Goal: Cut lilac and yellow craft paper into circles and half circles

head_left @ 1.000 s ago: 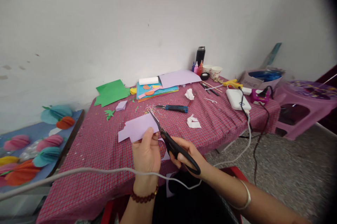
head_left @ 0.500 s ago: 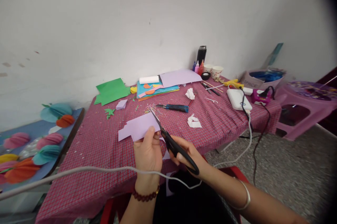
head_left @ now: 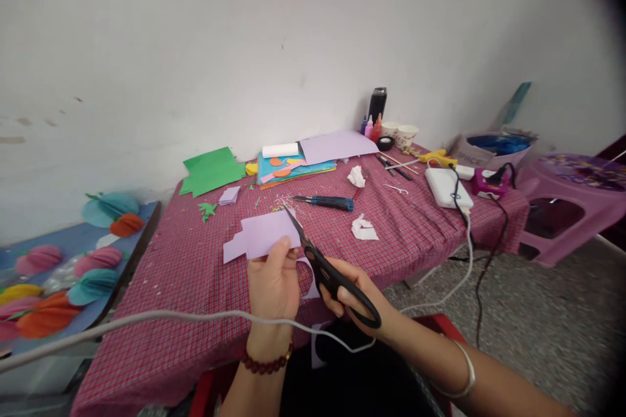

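Left hand (head_left: 274, 283) pinches flat lilac paper piece (head_left: 267, 232); right hand (head_left: 368, 292) grips black-handled metal scissors (head_left: 327, 271), blades at paper's right edge, above red-checked, cloth-covered desk (head_left: 180, 283).

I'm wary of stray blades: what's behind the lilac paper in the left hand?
Beyond its far edge: small scraps, a utility knife and checked tablecloth. Whatever the lilac paper covers is hidden.
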A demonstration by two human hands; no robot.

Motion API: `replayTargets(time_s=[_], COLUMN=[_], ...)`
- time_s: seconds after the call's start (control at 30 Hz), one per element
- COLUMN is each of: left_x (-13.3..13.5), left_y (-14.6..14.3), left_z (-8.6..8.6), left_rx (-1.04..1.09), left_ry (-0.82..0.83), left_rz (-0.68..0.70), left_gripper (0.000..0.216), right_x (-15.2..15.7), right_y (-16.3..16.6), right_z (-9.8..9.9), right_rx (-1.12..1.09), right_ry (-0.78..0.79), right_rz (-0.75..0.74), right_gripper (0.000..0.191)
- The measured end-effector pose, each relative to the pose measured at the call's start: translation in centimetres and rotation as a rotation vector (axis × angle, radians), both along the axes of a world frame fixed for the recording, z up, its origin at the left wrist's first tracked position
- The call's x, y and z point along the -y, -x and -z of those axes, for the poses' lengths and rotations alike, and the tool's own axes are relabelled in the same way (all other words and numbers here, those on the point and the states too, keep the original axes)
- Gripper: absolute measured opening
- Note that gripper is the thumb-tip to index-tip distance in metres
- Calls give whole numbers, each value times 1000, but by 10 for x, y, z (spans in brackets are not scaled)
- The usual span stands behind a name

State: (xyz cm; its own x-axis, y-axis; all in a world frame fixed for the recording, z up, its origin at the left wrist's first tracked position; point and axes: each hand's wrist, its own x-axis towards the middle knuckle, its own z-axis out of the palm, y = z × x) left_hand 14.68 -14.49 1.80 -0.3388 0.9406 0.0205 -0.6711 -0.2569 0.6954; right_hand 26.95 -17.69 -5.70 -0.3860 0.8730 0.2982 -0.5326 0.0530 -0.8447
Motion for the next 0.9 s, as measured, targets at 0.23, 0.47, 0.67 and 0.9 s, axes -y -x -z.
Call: replayTargets(time_s=[0.23,0.47,0.67,0.9], left_x=[-7,-9,-11,-11], left_y=[1,-2,-5,-5], left_z=[-2,-1,-1,-4], left_rx=[-100,-165,-169,-126], left_ry=[12,49,36,71], left_rz=[39,74,100,162], left_gripper=[30,26,22,28], right_x=[1,3,4,5], right_y=[-14,-26,-33,-36], right_z=[0,-4,-2,-5], right_rx=[40,59,70,63], right_ry=[-8,28,43,54], right_rz=[-21,-16,-1,6], right_gripper=[64,56,59,53])
